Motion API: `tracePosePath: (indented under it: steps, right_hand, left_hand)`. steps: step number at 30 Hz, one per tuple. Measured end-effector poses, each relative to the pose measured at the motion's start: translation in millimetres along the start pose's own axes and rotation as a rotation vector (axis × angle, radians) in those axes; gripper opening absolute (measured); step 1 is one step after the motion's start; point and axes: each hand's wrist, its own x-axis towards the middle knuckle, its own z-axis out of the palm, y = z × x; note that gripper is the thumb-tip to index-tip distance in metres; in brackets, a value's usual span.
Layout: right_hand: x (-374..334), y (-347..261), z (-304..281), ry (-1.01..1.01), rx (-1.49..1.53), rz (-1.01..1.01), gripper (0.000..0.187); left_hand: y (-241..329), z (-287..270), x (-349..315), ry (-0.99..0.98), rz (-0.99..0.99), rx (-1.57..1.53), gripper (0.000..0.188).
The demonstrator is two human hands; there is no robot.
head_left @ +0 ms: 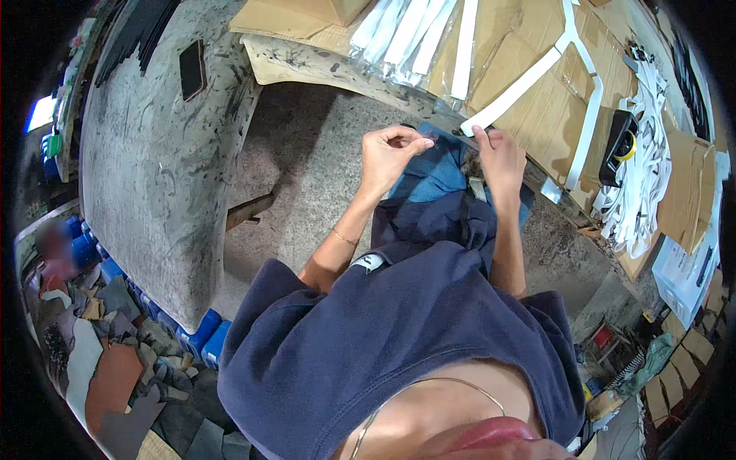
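Observation:
A pair of white Y-shaped suspenders (522,85) lies across the cardboard-covered table (502,54), one strap reaching toward me. My right hand (502,161) pinches the near end of that strap, by its dark clip. Another strap of the pair runs down to a metal clip (552,190) at the table's edge. My left hand (392,159) is raised to the left of the strap end, thumb and fingertips pressed together. Whatever it may hold is too small or too clear to make out. Both hands are above my lap, near the table edge.
Several white straps in clear plastic (410,38) lie at the far edge. To the right are a heap of white straps (640,153), a black tape dispenser (616,149) and a cardboard box (686,188). A phone (192,70) rests on the grey table (165,169) at left. Scraps (115,368) cover the lower left.

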Motion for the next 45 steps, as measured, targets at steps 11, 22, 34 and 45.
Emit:
tracePosePath:
  steps: [11,22,34,45]
  right_hand:
    - [7,27,33,0.006,0.87,0.167,0.023]
    - [17,29,-12,-0.239,1.2,0.136,0.009]
    - [30,58,-14,-0.349,1.349,0.12,0.018]
    - [66,88,-15,-0.526,1.217,0.007,0.025]
  left_hand:
    - [-3,8,20,-0.104,0.032,0.264,0.013]
    - [-1,46,25,-0.295,0.007,0.293,0.012]
    - [10,82,23,-0.383,-0.153,0.122,0.014]
    - [16,108,44,-0.405,-0.247,0.265,0.017]
